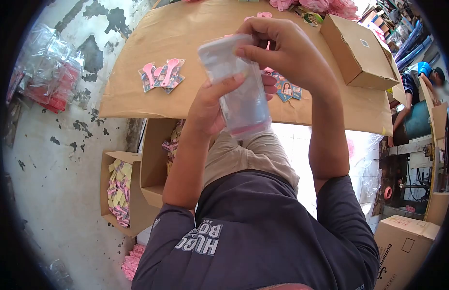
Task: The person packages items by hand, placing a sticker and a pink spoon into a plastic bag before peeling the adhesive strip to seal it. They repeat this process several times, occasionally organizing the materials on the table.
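Note:
A stack of clear plastic bags is in my left hand, whose thumb lies across the front while fingertips show at the far side. My right hand pinches the top right corner of the bags between thumb and fingers. The bags are held tilted above the table's near edge, with a pinkish strip at their lower end. Left of them on the table lie pink spoons on printed cards in clear wrapping. More printed cards are partly hidden behind my right hand and the bags.
The brown-covered table spans the front. A cardboard box sits at its right, with pink items at the far edge. Open boxes of wrapped pieces stand lower left. At right, another person bends beside machinery.

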Demonstrator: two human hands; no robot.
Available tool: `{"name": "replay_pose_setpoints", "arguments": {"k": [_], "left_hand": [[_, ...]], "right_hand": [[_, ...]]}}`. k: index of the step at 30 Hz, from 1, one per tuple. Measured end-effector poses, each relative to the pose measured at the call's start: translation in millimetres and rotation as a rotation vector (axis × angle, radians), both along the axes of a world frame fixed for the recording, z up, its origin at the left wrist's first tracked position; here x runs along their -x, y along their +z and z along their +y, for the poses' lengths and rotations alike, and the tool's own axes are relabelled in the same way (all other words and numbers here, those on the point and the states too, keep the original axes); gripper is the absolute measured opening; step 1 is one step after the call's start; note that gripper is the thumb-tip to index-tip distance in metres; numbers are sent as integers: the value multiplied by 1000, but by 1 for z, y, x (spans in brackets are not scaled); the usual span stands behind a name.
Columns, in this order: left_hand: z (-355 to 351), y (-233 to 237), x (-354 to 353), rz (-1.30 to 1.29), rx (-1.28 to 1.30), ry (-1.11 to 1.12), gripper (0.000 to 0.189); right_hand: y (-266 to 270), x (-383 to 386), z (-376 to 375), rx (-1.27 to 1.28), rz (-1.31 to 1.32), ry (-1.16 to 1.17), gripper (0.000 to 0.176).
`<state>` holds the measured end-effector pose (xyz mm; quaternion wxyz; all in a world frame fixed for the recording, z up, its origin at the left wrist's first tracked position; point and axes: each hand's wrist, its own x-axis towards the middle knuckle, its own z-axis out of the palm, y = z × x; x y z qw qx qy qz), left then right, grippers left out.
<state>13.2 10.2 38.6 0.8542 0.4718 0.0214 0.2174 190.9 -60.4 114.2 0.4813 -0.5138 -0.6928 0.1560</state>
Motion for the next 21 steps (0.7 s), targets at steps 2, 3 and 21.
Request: {"name": "replay_pose_setpoints", "arguments": {"k": [2,3,21], "left_hand": [[-8,2,4,44,7,55,55],[-8,1,5,45,10,59,55],[-11,-15,-7,-322,291,479,47]], "right_hand": [[-14,1,5,-28,-4,-55,22],[-18,2,7,-25,-3,-52,22],[-81,55,-67,311,770,-120,28]]}}
